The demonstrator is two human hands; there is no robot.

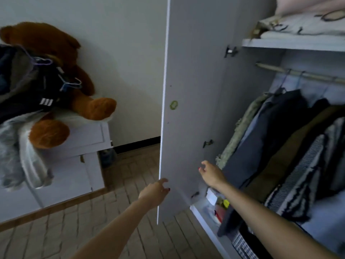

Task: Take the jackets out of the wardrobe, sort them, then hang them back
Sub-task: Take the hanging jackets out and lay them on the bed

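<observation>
The wardrobe door (186, 90) stands open, showing its inner face. Inside, several jackets (276, 146) in grey, blue, olive and stripes hang on a rail (298, 73). A second heap of dark jackets on hangers (28, 86) lies on the white cabinet at the left. My left hand (154, 192) is at the door's free edge low down, its loosely bent fingers touching the inner face. Between the door and the hanging jackets, my right hand (210, 173) reaches forward with relaxed, spread fingers and holds nothing.
A big brown teddy bear (61, 86) sits on the white cabinet (84, 146) beside the heap. Folded bedding (302, 25) lies on the wardrobe's top shelf. Small items and a checked basket (242, 243) sit at the wardrobe bottom. The floor is tiled.
</observation>
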